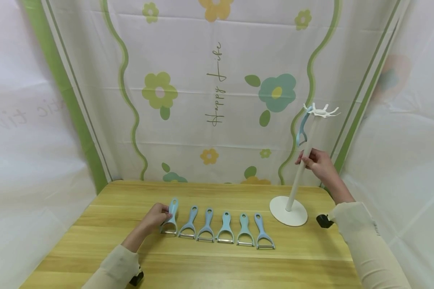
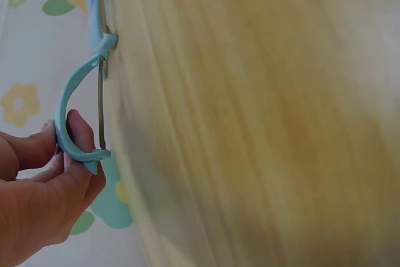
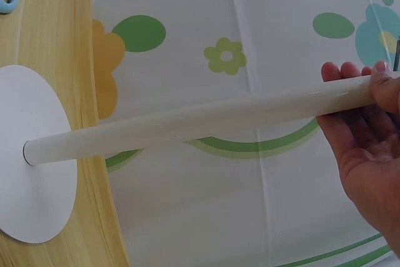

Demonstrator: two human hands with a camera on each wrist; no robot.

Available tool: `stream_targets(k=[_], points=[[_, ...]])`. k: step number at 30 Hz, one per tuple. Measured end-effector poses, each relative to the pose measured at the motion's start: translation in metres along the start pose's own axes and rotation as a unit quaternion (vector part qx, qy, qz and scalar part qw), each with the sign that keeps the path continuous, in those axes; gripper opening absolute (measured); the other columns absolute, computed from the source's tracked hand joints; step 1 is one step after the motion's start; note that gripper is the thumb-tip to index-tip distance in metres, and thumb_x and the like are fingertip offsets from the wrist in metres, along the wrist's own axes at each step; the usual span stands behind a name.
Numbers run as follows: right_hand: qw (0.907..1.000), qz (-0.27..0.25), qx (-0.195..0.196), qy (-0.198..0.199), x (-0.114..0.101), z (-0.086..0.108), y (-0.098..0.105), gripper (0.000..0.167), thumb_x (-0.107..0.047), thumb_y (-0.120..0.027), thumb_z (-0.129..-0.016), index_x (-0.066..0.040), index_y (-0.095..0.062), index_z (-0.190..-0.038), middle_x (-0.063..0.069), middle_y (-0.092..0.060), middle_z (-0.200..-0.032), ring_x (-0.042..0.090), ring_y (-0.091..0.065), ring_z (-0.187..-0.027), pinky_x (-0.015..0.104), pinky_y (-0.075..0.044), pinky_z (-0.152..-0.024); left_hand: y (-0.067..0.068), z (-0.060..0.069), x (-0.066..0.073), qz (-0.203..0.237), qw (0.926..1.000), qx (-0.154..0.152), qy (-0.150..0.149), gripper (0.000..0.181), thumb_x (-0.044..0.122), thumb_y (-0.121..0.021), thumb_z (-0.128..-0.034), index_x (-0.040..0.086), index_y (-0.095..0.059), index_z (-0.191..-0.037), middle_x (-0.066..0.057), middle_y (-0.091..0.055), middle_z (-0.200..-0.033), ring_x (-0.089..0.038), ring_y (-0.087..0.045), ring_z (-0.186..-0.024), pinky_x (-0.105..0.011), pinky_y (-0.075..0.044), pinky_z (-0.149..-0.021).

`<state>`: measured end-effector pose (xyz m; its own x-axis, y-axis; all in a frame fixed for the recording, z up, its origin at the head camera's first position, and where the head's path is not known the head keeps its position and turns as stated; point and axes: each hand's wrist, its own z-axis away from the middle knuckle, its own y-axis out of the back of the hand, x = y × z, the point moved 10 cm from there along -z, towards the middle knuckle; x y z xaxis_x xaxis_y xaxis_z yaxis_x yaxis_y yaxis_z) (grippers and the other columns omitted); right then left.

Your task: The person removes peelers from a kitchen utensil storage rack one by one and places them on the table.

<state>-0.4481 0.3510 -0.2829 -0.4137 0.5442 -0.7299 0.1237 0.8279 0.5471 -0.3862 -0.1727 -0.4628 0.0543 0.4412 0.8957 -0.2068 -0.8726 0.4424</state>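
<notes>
At the left end of a row of blue peelers, my left hand (image 1: pixel 157 216) pinches the leftmost peeler (image 1: pixel 173 208). Close up in the left wrist view, thumb and fingers grip that peeler's curved frame (image 2: pixel 63 107) beside its blade. My right hand (image 1: pixel 320 163) holds the white pole (image 1: pixel 299 172) of a stand, thumb on one side and fingers behind. The stand's round base (image 1: pixel 288 218) rests on the table. On top is a ring of white hooks (image 1: pixel 322 111), and one blue peeler (image 1: pixel 302 126) hangs from its left side.
Several more peelers (image 1: pixel 226 228) lie side by side across the wooden table (image 1: pixel 202 265), handles toward the back. A printed fabric curtain (image 1: pixel 217 160) stands behind the table's back edge, with white fabric (image 1: pixel 412 168) at both sides.
</notes>
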Motion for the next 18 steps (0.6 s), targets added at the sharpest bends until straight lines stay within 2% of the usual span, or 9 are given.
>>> stream_targets(k=[7,11,13,15,16,18], points=[[1.0,-0.002,0.0,-0.001,-0.002,0.001,-0.001,0.026,-0.015,-0.049,-0.105,0.007,-0.058,-0.116,0.011,-0.072,-0.099,-0.005,-0.065,-0.086,0.013,-0.055,-0.076,-0.003,-0.003,-0.007,0.0,0.9997,-0.022,-0.013,0.02,-0.006,-0.054,-0.0911,-0.021,-0.063,-0.1,-0.015,-0.065,-0.08,-0.02,-0.06,-0.072,-0.027,-0.052,-0.064],[1.0,0.0,0.001,-0.001,-0.002,0.001,0.0,0.025,-0.015,-0.049,-0.105,0.006,-0.059,-0.115,0.012,-0.072,-0.1,-0.001,-0.067,-0.089,0.013,-0.055,-0.076,-0.002,-0.009,-0.01,-0.012,0.9986,-0.028,-0.044,0.015,-0.003,-0.055,-0.0893,-0.012,-0.067,-0.083,-0.005,-0.06,-0.068,-0.014,-0.053,-0.061,-0.023,-0.045,-0.056],[1.0,0.001,0.001,-0.001,-0.001,0.0,0.0,0.024,-0.014,-0.049,-0.105,0.005,-0.059,-0.115,0.011,-0.072,-0.099,0.0,-0.067,-0.089,0.013,-0.055,-0.077,0.0,-0.01,-0.01,-0.032,0.9976,-0.017,-0.06,0.021,-0.001,-0.057,-0.0885,-0.001,-0.064,-0.069,0.002,-0.052,-0.059,-0.009,-0.045,-0.054,-0.021,-0.038,-0.049],[1.0,0.001,0.0,0.0,0.0,0.0,0.0,0.023,-0.012,-0.048,-0.105,0.005,-0.059,-0.116,0.01,-0.072,-0.099,-0.001,-0.066,-0.089,0.013,-0.055,-0.077,0.0,-0.01,-0.007,-0.074,0.9936,-0.002,-0.085,0.034,0.0,-0.059,-0.0873,0.011,-0.053,-0.056,0.009,-0.041,-0.052,-0.005,-0.036,-0.047,-0.018,-0.03,-0.044],[1.0,0.001,0.0,0.0,0.0,0.0,0.0,0.022,-0.012,-0.048,-0.105,0.005,-0.059,-0.115,0.009,-0.072,-0.099,-0.002,-0.066,-0.088,0.013,-0.055,-0.077,0.001,-0.01,-0.007,-0.097,0.9922,0.013,-0.077,0.04,0.0,-0.061,-0.0863,0.015,-0.047,-0.052,0.01,-0.036,-0.049,-0.004,-0.032,-0.046,-0.016,-0.027,-0.043],[1.0,0.0,-0.001,0.0,0.0,0.0,0.0,0.023,-0.012,-0.048,-0.105,0.005,-0.059,-0.115,0.009,-0.072,-0.098,-0.004,-0.065,-0.088,0.013,-0.055,-0.077,0.001,-0.009,-0.005,-0.136,0.9866,0.031,-0.085,0.049,0.0,-0.063,-0.0862,0.02,-0.038,-0.049,0.013,-0.029,-0.047,-0.003,-0.026,-0.043,-0.015,-0.022,-0.042]])
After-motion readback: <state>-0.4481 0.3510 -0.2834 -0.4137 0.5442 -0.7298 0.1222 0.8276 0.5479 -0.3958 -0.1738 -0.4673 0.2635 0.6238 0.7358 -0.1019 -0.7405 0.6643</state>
